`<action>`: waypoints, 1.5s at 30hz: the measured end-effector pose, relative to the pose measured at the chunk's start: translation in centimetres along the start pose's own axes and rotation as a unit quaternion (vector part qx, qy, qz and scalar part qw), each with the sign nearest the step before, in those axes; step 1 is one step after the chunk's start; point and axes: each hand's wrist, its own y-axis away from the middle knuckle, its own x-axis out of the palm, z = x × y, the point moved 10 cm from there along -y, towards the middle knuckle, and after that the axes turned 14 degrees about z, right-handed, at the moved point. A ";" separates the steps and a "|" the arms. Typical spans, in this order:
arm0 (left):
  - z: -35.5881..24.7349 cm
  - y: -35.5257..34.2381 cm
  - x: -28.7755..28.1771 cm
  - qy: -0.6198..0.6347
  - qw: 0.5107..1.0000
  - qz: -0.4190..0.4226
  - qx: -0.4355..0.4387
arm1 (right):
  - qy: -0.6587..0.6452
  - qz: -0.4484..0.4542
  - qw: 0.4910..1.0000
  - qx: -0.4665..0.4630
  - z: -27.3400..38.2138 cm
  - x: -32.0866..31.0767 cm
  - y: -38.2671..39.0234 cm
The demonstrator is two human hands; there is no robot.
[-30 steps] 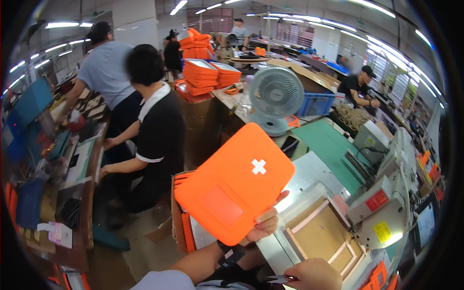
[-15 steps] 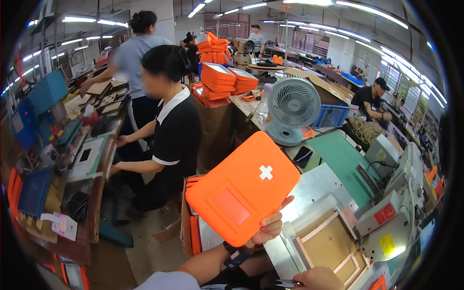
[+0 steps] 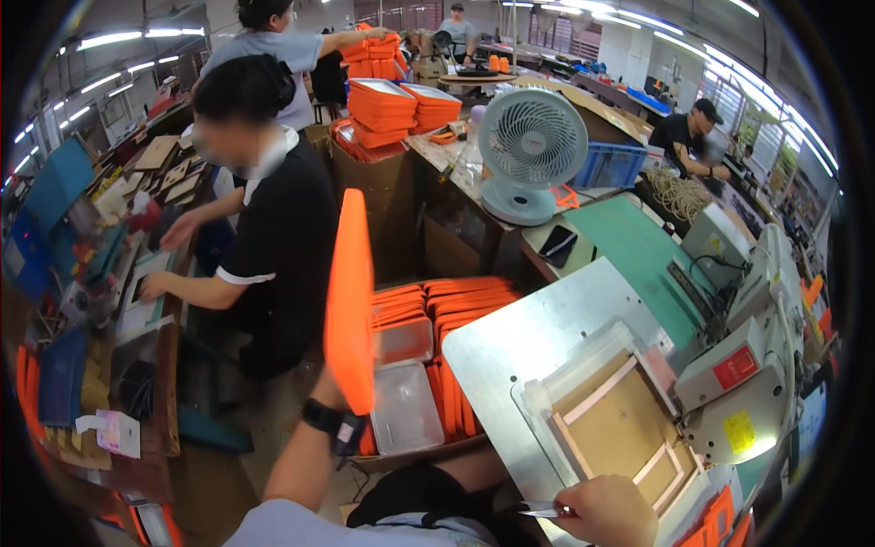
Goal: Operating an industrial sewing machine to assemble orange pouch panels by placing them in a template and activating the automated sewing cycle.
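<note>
My left hand grips an orange case turned edge-on and upright, with its fingers mostly hidden behind it. Under and beside the case, a cardboard box holds rows of orange cases and translucent trays. My right hand, at the lower edge, is closed around small metal scissors. It is beside a silver machine plate carrying a wooden frame over a tan board.
A co-worker in black works at the cluttered left bench, with another person behind. A fan, phone, green mat, blue crate and stacked orange cases stand ahead. Machine housings line the right.
My left hand has swung the case leftward and turned it edge-on, exposing the box of cases behind it. The standing co-worker at back left now stretches an arm toward the far stack.
</note>
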 end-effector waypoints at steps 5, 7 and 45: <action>1.6 3.9 -15.7 -0.464 0.874 -0.145 0.001 | -0.006 0.024 1.000 0.003 0.2 0.1 -1.1; 3.0 7.0 -17.5 -0.594 0.780 -0.178 -0.084 | -0.007 0.035 0.999 -0.020 0.3 0.2 -2.2; 10.6 -3.8 -8.4 -0.538 0.837 -0.071 0.068 | 0.046 -0.418 0.863 0.279 -17.9 -21.1 26.0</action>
